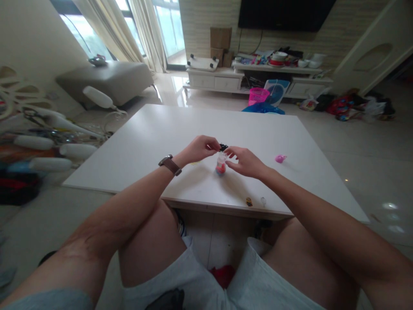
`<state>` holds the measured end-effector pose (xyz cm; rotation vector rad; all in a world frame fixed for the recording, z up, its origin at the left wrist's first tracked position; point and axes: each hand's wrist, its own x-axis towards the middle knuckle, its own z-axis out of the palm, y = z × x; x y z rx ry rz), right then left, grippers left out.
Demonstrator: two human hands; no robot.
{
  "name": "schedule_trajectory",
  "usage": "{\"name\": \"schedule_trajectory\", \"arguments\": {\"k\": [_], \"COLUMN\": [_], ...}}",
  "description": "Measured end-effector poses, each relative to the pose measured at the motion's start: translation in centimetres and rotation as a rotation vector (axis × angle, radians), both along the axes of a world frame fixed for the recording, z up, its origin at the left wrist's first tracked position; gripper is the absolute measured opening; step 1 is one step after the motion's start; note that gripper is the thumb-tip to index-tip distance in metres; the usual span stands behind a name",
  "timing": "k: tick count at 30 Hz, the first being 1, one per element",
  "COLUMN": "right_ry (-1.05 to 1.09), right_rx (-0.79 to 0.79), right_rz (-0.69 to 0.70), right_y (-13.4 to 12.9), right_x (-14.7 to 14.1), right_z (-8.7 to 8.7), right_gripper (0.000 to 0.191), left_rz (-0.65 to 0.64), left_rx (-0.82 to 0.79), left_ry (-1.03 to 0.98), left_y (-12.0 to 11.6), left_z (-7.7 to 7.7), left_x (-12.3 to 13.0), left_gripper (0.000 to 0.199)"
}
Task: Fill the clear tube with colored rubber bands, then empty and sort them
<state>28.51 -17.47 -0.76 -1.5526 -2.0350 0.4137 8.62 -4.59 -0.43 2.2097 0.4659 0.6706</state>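
A small clear jar with red and blue contents stands on the white table in front of me. My left hand is at the upper left of its mouth, thumb and fingers pinched together; whatever is between them is too small to make out. Right by those fingertips is a black clump; whether they touch it I cannot tell. On the jar's other side, my right hand has its fingers curved and thumb apart, with the fingertips close to the jar's neck.
A pink toy lies to the right on the table. Near the front edge are a small yellow-and-black figure and a small clear item. Something yellow shows under my left wrist. Lamp arms with white shades adjoin the table's left edge.
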Motion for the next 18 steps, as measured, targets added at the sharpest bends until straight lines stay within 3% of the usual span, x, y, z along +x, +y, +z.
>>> {"name": "schedule_trajectory", "arguments": {"k": [5, 9, 13, 18], "right_ry": [0.089, 0.097, 0.010, -0.166], "right_rx": [-0.062, -0.066, -0.055, -0.051], "right_rz": [0.004, -0.049, -0.113, -0.143], "right_y": [0.7, 0.9, 0.5, 0.0], "right_x": [-0.4, -0.3, 0.0, -0.2], "right_z": [-1.6, -1.6, -0.8, -0.5], "right_gripper": [0.032, 0.028, 0.035, 0.037], "left_rz": [0.180, 0.319, 0.343, 0.292], "left_rx": [0.076, 0.085, 0.023, 0.075], "left_ry": [0.164, 0.364, 0.488, 0.491], "left_y": [3.5, 6.0, 7.0, 7.5], "left_z": [-1.3, -2.5, -3.9, -5.7], "left_x": [-2.0, -4.2, -5.2, -5.0], "left_gripper": [0.013, 0.014, 0.016, 0.019]}}
